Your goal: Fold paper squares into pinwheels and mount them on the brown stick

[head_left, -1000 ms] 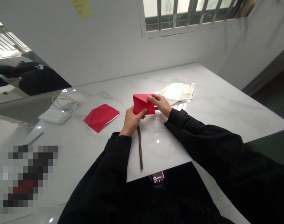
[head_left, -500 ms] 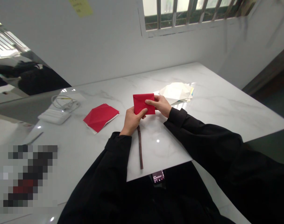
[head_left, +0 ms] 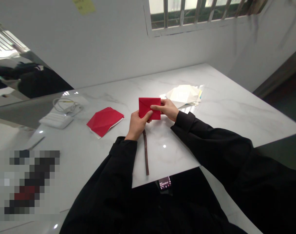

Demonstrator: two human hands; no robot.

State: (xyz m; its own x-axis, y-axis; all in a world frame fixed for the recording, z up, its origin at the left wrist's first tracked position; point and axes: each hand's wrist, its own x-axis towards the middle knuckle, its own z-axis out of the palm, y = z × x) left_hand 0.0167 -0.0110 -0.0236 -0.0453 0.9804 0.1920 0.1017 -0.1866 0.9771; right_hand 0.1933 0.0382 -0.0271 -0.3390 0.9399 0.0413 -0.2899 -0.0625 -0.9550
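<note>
Between my two hands, held up above the table, is a small red paper envelope (head_left: pixel 144 104) with a folded flap crease across its front. My left hand (head_left: pixel 138 123) grips its lower edge, thumb on the front and fingers behind. From the right side, my right hand (head_left: pixel 168 109) pinches it with the thumb lying across the middle; most of its fingers are hidden behind the paper. Below my left hand a thin dark brown stick (head_left: pixel 146 152) lies on the table. Left of my hands lies a stack of red paper envelopes (head_left: pixel 105 121), with white showing beneath.
A pile of cream paper (head_left: pixel 183 95) lies behind my right hand on the white marbled table (head_left: pixel 226 107). A white device (head_left: pixel 55 120) and a coiled cable (head_left: pixel 67 105) sit at the left. A lit phone screen (head_left: pixel 165 183) shows below the table's front edge.
Both hands keep their hold on the red envelope, which has straightened slightly. My thumbs have shifted a little to the left and up. Nothing on the table has moved.
</note>
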